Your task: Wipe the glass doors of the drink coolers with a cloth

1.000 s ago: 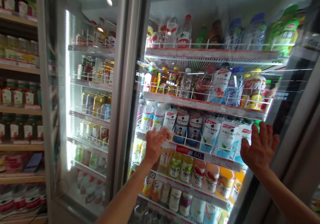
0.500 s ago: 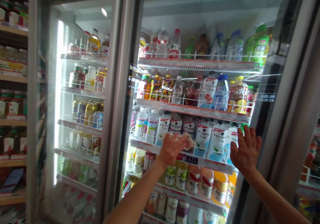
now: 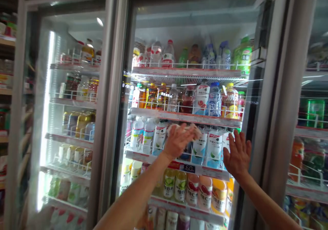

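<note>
My left hand [image 3: 177,144] presses a crumpled whitish cloth [image 3: 196,131] to the glass door [image 3: 189,25] of an upright drinks fridge, at the height of the third shelf. Part of the cloth is hidden beneath my fingers. Flat against the same pane, close to its right frame, rests my right hand [image 3: 238,154], with fingers stretched out and nothing in them. Behind the glass, white-labelled bottles [image 3: 214,148] stand in a row, partly covered by both hands. A small price display [image 3: 189,168] shows just below my left hand.
To the left stands another glass door [image 3: 69,21] with shelves of bottles and cans. A metal door frame [image 3: 278,96] borders the pane on the right, with a further stocked fridge section [image 3: 311,131] beyond it. Wooden shelves [image 3: 7,91] line the far left edge.
My left hand and the cloth have swept rightward across the glass, then slightly upward. My right hand stays flat near the right frame. The view has turned to the right.
</note>
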Tool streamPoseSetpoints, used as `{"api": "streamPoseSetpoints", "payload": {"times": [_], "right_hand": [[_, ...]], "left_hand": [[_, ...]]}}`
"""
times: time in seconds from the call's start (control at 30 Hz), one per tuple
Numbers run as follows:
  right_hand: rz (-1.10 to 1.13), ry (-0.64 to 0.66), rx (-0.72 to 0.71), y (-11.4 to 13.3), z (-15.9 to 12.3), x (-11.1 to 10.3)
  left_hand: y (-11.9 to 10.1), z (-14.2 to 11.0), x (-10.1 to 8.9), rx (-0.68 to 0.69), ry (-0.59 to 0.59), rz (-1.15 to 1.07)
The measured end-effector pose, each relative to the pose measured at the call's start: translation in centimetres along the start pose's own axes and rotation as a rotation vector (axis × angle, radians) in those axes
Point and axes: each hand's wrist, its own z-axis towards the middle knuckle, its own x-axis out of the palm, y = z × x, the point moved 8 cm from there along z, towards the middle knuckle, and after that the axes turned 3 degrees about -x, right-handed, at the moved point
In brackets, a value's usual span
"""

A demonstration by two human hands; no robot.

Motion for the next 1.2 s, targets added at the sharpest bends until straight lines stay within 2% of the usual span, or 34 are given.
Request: {"api": "streamPoseSetpoints", "payload": {"times": [0.1,0.13,0.17,0.2,0.23,0.33,0.37,0.4,0.43,0.47,0.5,0.57,0.6,0.63,0.67,0.7,0.73,0.8,0.87,0.9,0.93,0.97,1.0,1.1,1.13,1.17,1.2], "right_hand": [[-0.001,-0.008,0.007,0.1,0.1,0.0],[0.001,-0.009,0.014,0.1,0.1,0.0],[0.003,-0.01,0.02,0.1,0.1,0.0],[0.006,-0.012,0.024,0.1,0.2,-0.1],[0.009,-0.016,0.023,0.1,0.2,-0.2],[0.014,-0.019,0.01,0.1,0.3,-0.4],[0.016,-0.019,0.005,0.1,0.3,-0.4],[0.018,-0.018,0.003,0.0,0.3,-0.5],[0.018,-0.018,0.003,0.0,0.3,-0.5],[0.016,-0.017,0.005,0.0,0.3,-0.5],[0.013,-0.015,0.008,0.0,0.3,-0.4],[0.007,-0.008,0.016,0.0,0.3,-0.3],[0.005,-0.006,0.02,0.0,0.3,-0.3],[0.003,-0.006,0.023,0.0,0.3,-0.3],[0.003,-0.008,0.024,0.0,0.3,-0.3],[0.003,-0.012,0.025,0.0,0.3,-0.3],[0.005,-0.016,0.022,0.0,0.3,-0.3],[0.01,-0.019,0.012,0.0,0.3,-0.3],[0.01,-0.02,0.009,-0.1,0.2,-0.3],[0.009,-0.018,0.011,-0.1,0.2,-0.3],[0.007,-0.017,0.012,-0.2,0.1,-0.3],[0.006,-0.016,0.015,-0.2,0.2,-0.3],[0.005,-0.016,0.018,-0.2,0.2,-0.3],[-0.003,-0.011,0.028,0.0,0.5,-0.4],[-0.007,-0.008,0.032,0.0,0.5,-0.4],[-0.009,-0.004,0.032,0.1,0.6,-0.4],[-0.011,-0.001,0.03,0.2,0.6,-0.3]], "left_hand": [[9.9,0.2,-3.3,-0.435,-0.199,0.113],[11.8,0.4,-3.9,-0.537,-0.25,0.139],[12.3,0.7,-3.9,-0.582,-0.271,0.15],[11.4,1.4,-3.4,-0.557,-0.253,0.143],[9.3,2.2,-2.4,-0.476,-0.207,0.122],[0.1,3.8,1.0,-0.057,-0.026,0.028],[-2.1,3.8,1.6,0.081,0.02,0.004],[-3.1,3.6,1.7,0.174,0.046,-0.005],[-2.5,3.6,1.4,0.203,0.05,0.003],[-0.4,3.8,0.7,0.148,0.023,0.032],[2.8,4.1,-0.5,0.027,-0.029,0.074],[10.4,4.5,-3.2,-0.327,-0.191,0.173],[12.9,4.7,-4.0,-0.436,-0.246,0.2],[14.4,5.0,-4.4,-0.524,-0.289,0.221],[14.5,5.5,-4.1,-0.555,-0.296,0.225],[13.3,6.3,-3.2,-0.53,-0.265,0.212],[11.1,7.1,-1.9,-0.476,-0.215,0.189],[4.8,8.5,1.3,-0.265,-0.06,0.11],[-0.6,9.0,3.2,-0.034,0.04,0.043],[-1.7,9.0,3.5,0.041,0.068,0.025],[-1.5,9.0,3.2,0.069,0.086,0.018],[0.0,9.1,2.6,0.04,0.094,0.023],[2.8,9.2,1.7,-0.054,0.083,0.04],[12.6,9.7,-2.0,-0.511,-0.067,0.133],[14.5,9.8,-2.7,-0.625,-0.124,0.156],[15.0,10.2,-2.9,-0.689,-0.16,0.168],[14.2,10.8,-2.4,-0.689,-0.164,0.162]]}}
